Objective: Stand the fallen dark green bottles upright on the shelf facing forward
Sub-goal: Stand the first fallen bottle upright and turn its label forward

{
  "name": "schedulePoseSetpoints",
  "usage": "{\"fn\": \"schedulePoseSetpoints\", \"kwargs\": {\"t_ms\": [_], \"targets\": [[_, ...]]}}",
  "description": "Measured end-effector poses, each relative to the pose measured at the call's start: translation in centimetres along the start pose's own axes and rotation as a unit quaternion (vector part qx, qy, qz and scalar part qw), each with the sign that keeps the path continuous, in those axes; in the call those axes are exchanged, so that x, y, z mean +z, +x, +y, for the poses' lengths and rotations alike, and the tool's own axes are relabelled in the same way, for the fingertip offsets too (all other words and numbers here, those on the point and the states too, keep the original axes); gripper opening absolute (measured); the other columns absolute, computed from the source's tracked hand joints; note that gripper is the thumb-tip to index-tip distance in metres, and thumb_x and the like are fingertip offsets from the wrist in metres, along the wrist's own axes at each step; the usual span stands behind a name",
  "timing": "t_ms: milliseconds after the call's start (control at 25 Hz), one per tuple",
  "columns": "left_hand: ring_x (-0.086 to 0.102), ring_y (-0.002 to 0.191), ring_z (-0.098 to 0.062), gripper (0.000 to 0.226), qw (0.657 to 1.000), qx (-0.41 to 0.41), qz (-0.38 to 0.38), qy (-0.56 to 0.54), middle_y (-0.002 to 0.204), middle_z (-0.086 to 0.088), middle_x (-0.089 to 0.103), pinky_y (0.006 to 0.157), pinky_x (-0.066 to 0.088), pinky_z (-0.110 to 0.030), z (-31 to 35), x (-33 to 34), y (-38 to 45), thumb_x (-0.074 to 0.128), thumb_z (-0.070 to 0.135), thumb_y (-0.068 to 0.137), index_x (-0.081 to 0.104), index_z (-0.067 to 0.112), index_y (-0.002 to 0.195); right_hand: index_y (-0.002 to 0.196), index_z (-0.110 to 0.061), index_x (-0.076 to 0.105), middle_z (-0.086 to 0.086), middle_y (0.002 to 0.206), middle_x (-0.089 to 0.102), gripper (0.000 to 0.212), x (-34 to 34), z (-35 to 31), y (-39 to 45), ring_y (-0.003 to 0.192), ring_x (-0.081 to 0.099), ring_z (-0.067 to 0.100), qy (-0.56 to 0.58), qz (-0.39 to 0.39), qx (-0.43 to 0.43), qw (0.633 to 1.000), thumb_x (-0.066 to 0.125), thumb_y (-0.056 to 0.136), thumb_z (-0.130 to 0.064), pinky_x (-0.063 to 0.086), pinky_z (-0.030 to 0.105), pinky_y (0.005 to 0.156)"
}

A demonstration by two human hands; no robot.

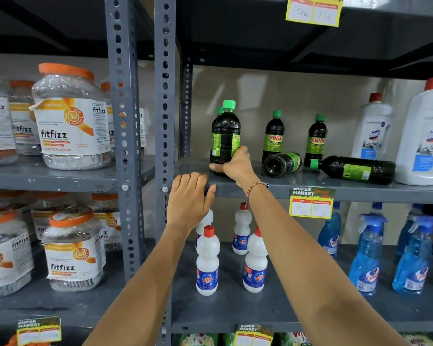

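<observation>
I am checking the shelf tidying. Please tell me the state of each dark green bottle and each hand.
Front-left bottle: upright, label turned sideways.
Bottle behind it: upright.
Two Sunny bottles: upright, facing forward.
Middle bottle: fallen.
Right bottle: fallen.
Right hand: gripping front-left bottle.
Left hand: on shelf edge.

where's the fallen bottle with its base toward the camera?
Head view, middle shelf right of centre: the base-forward bottle lies on its side before an upright Sunny bottle, between the right hand and the other fallen bottle.
</observation>
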State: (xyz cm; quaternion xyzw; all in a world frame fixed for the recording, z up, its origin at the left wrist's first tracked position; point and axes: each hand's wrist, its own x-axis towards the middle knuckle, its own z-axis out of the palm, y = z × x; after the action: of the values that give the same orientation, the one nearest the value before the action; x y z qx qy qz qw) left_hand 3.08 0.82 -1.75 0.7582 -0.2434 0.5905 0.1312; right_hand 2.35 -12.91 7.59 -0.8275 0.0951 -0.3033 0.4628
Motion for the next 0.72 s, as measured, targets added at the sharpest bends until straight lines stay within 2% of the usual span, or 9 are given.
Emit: {"fn": "schedulePoseSetpoints", "kwargs": {"t_ms": [200, 320, 400, 600, 720], "targets": [[0.057, 0.076, -0.024, 0.04, 1.0, 0.007, 0.017, 0.013, 0.086, -0.006, 0.063, 0.078, 0.04, -0.035, 0.07, 0.11, -0.02, 0.035, 0.04, 0.095, 0.061, 0.01, 0.09, 0.121, -0.004, 0.034, 0.012, 0.12, 0.054, 0.066, -0.43, 0.01, 0.15, 0.112, 0.054, 0.024, 0.071, -0.037, 0.026, 0.996, 0.077, 0.072, -0.008, 0.044, 0.03, 0.079], [0.057, 0.076, -0.025, 0.039, 1.0, 0.007, 0.016, 0.013, 0.086, -0.006, 0.064, 0.08, 0.035, -0.033, -0.01, 0.1, 0.04, 0.035, 0.04, 0.095, 0.061, 0.01, 0.09, 0.12, -0.005, 0.039, 0.01, 0.121, 0.054, 0.074, -0.17, 0.2, 0.18, 0.114, 0.053, 0.026, 0.021, 0.004, 0.013, 1.0, 0.086, 0.064, -0.018, 0.047, 0.035, 0.09], [0.058, 0.077, -0.024, 0.04, 1.0, 0.005, 0.01, 0.011, 0.087, -0.006, 0.064, 0.08, 0.038, -0.034, 0.02, 0.06, 0.02, 0.035, 0.04, 0.095, 0.061, 0.01, 0.091, 0.121, -0.006, 0.039, 0.011, 0.125, 0.051, 0.08, -0.03, 0.12, 0.11, 0.116, 0.051, 0.027, -0.002, 0.021, 0.003, 1.0, 0.088, 0.06, -0.023, 0.047, 0.04, 0.097], [0.058, 0.078, -0.024, 0.04, 1.0, 0.004, 0.005, 0.008, 0.089, -0.005, 0.064, 0.078, 0.044, -0.036, 0.04, 0.0, -0.01, 0.034, 0.041, 0.095, 0.061, 0.011, 0.092, 0.119, -0.005, 0.037, 0.013, 0.119, 0.056, 0.067, -0.46, -0.02, 0.11, 0.107, 0.054, 0.024, 0.042, -0.02, 0.029, 0.999, 0.081, 0.068, -0.011, 0.044, 0.03, 0.079], [0.058, 0.079, -0.024, 0.04, 1.0, 0.002, 0.002, 0.009, 0.089, -0.006, 0.064, 0.079, 0.043, -0.036, 0.01, 0.0, -0.01, 0.034, 0.041, 0.095, 0.061, 0.011, 0.093, 0.121, -0.005, 0.037, 0.01, 0.121, 0.052, 0.078, -0.22, 0.02, 0.04, 0.113, 0.052, 0.025, 0.011, -0.011, 0.016, 1.0, 0.087, 0.063, -0.022, 0.047, 0.034, 0.09]]}}
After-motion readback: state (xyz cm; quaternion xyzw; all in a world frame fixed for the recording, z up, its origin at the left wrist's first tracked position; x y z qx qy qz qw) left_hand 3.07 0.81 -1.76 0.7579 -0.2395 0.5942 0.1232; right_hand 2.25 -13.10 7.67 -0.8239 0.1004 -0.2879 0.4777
